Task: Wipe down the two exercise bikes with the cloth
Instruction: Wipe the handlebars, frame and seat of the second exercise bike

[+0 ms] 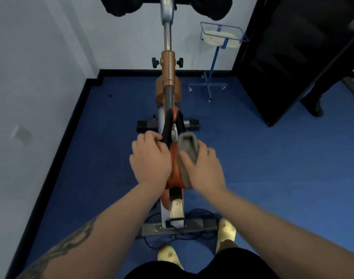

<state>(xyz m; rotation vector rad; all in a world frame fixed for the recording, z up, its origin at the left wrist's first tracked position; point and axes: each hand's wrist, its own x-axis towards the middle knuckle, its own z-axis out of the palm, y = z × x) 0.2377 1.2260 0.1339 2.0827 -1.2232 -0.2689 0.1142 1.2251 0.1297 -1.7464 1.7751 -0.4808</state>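
Orange saddle [175, 168] of exercise bike [168, 77], seen from behind and above, gripped on both sides. Left hand [150, 158] clasped over saddle's left flank, fingers curled around black forward edge. Right hand [202, 168] grasping folded grey cloth [187, 148], thumb pinning it from above, pressing it flat against saddle's right flank. Cloth's front end raised above saddle nose, its lower edge trailing down right side toward seat post.

Copper-coloured frame running forward from saddle to chrome handlebar post [167, 35], two black adjustment knobs [155, 62] on either side of its collar, black padded handlebars [121, 6] across top edge. Front stabiliser bar [146, 125] and rear stabiliser bar [200, 225] resting on blue floor [272, 158], black cable [152, 241] looped beside rear one.

Blue wheeled stand [212, 77] carrying wire basket [224, 35] standing to right of bike near white wall [41, 57]. Dark cabinet [292, 57] further right, well apart from bike. Feet in pale yellow socks [226, 230] planted just behind rear stabiliser. Tattooed left forearm [71, 248] bare, right forearm bare too. Only one bike in view.
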